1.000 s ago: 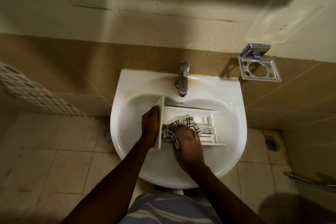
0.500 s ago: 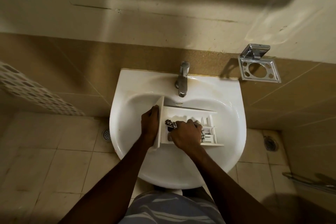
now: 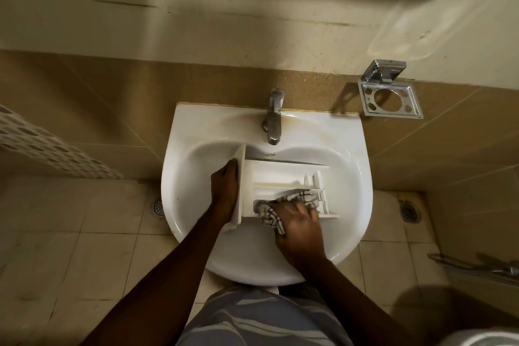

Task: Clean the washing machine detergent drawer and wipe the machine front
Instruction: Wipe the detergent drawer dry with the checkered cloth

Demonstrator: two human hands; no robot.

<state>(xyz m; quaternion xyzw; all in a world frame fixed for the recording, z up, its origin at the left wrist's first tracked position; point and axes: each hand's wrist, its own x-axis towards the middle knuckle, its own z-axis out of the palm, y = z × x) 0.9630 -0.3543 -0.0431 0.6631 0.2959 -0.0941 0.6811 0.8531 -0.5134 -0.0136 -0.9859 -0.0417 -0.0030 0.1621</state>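
The white detergent drawer (image 3: 276, 174) lies inside the white sink (image 3: 191, 177), its front panel to the left. My left hand (image 3: 224, 188) grips that front panel and holds the drawer still. My right hand (image 3: 297, 226) is closed on a black-and-white checked cloth (image 3: 269, 212) and presses it into the drawer's near compartment. Part of the cloth spreads toward the drawer's right end and part hangs over its near edge. The washing machine is out of view.
A metal tap (image 3: 273, 118) stands at the back of the sink above the drawer. A metal holder (image 3: 390, 98) is fixed to the wall at the right. Floor drains (image 3: 410, 212) sit in the tiled floor. A metal rail (image 3: 477, 268) crosses the lower right.
My right hand pushed the cloth toward the drawer's far side, then drew it back to the near edge. My left hand kept its grip on the front panel.
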